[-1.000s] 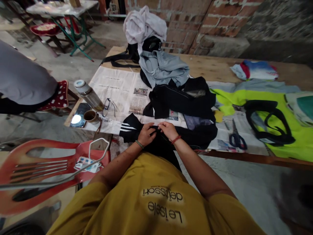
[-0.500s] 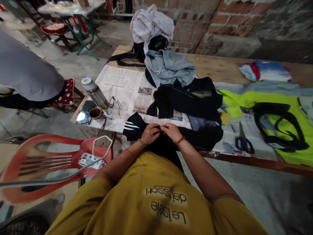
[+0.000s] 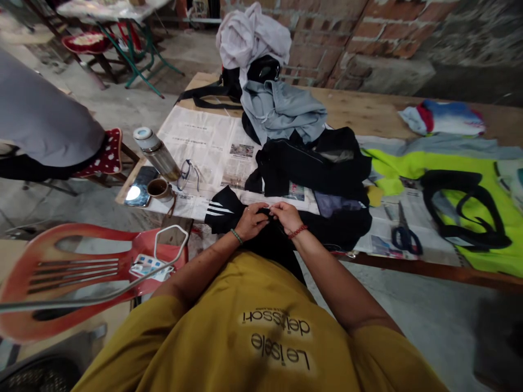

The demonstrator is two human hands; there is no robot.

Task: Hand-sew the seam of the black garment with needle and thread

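A black garment with white stripes lies across the near table edge and my lap. My left hand, with a green bead bracelet, is closed on its dark cloth. Close beside it, my right hand, wearing a red bead bracelet, pinches the same cloth between thumb and finger. The fingertips almost meet; whether a small tool is between them is too fine to make out. More black clothing is heaped just beyond my hands.
Left on the newspaper-covered table are a flask, a brown cup, a phone and glasses. Scissors and a neon-yellow garment lie right. A red chair stands left; a person sits beyond.
My right hand has shifted slightly, its fingers raised a little at the cloth. My left hand stays nearly in place on the black garment. The view has tilted slightly.
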